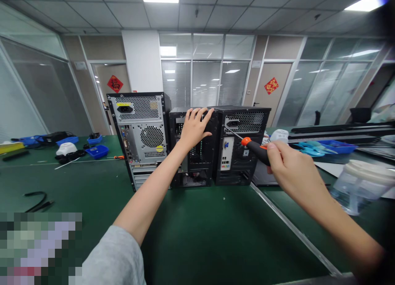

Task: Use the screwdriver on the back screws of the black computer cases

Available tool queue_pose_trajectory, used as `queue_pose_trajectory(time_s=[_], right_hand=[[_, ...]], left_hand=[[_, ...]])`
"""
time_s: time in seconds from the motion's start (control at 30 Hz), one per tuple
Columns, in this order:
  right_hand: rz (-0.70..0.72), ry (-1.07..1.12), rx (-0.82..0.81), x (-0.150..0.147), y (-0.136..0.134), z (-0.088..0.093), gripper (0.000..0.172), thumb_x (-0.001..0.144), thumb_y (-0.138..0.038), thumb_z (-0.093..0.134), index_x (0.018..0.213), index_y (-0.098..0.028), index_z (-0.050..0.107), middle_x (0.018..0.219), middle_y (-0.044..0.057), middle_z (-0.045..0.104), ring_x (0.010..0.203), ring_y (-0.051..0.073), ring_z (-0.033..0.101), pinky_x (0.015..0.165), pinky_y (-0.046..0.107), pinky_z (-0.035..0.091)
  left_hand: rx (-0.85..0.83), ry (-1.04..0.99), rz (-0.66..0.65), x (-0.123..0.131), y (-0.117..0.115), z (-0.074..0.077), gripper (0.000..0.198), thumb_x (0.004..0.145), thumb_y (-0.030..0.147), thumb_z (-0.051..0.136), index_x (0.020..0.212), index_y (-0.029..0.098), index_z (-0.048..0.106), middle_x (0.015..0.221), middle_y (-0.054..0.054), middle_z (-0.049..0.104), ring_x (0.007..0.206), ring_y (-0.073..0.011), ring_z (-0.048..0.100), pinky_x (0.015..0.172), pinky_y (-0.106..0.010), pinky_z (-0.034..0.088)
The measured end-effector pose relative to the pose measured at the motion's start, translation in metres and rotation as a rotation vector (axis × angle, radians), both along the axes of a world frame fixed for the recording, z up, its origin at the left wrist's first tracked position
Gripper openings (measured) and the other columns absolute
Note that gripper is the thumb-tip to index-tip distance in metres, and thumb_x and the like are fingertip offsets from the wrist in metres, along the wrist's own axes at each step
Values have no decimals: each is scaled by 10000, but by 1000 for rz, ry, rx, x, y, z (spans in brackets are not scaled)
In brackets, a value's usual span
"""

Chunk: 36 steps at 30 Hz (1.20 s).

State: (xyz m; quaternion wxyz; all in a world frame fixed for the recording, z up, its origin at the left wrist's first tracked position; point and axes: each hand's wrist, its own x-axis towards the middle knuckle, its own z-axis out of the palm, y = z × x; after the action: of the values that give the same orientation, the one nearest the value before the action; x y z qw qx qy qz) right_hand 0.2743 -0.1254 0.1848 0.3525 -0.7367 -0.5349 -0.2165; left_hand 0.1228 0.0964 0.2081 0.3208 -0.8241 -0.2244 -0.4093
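Observation:
Three computer cases stand side by side with their backs toward me: a silver-backed case on the left, a black case with open slots in the middle, and a black case on the right. My left hand rests with spread fingers at the upper part of the middle case. In my right hand is a screwdriver with a black and orange handle. Its thin shaft points left, and the tip is at the upper left edge of the right case's back, beside the power socket.
A small screw-like bit lies on the green table. A clear plastic jar stands at the right, near a blue tray. Leftward are small blue trays, a black cable and an orange-handled tool.

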Motion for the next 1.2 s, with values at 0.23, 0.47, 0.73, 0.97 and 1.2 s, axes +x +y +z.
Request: queue_pose_trajectory(time_s=[0.23,0.47,0.73,0.97,1.2], right_hand=[[57,253,-17,0,-1,7,414,840,-619,318,753,-242,464,651,28,566,599,194,509,598,312,345],[33,235,-35,4,1,3,482,568,-509,670,874,-271,384,630,-19,560,543,222,546,537,321,379],[55,-10,-68,3,-3,-3,294,734,-500,476,916,-281,405,517,-34,466,442,221,469,466,318,317],[-96,-414,32,-9,-11,1,381,891,-476,273,928,-217,550,837,91,584,461,145,409,433,287,199],[-150,-677,-5,-12,-12,5,445,912,-206,224,1245,-129,509,959,161,570,683,210,524,485,306,275]], left_hand=[[12,7,23,0,0,0,831,731,402,738,1428,184,340,1365,-130,448,1265,-311,368,1113,-486,214],[26,-6,-3,0,1,0,841,725,393,743,1434,210,327,1353,-128,463,1254,-313,382,1101,-505,229],[14,-1,-12,0,3,-1,846,733,391,733,1443,218,308,1366,-126,448,1266,-316,369,1106,-513,221],[37,-8,-11,0,3,0,827,725,393,744,1421,193,346,1356,-123,465,1245,-304,386,1101,-490,233],[40,-9,-3,1,3,-1,820,723,394,747,1415,193,355,1355,-126,463,1249,-304,383,1099,-484,235]])
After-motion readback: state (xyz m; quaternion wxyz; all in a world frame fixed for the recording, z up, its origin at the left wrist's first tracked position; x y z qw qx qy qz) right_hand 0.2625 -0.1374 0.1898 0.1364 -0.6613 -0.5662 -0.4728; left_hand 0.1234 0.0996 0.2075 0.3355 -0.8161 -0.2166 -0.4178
